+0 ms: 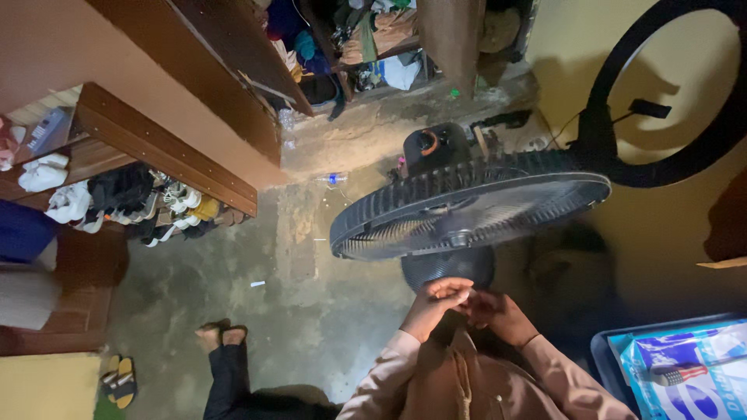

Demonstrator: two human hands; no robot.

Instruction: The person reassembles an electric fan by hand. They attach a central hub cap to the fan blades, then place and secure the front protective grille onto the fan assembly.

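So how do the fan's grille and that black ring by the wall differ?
The fan grille is tipped nearly flat and seen edge-on, while the black ring stands upright against the yellow wall. The grille is filled with fine ribs; the ring is open in the middle. The left hand and right hand meet just under the grille, well away from the ring. Both are dark and round.

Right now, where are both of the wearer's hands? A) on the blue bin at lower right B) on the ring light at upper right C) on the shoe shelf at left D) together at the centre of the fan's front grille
D: the left hand and right hand meet just below the front grille of the black fan, at its centre hub, well away from the ring light and the blue bin.
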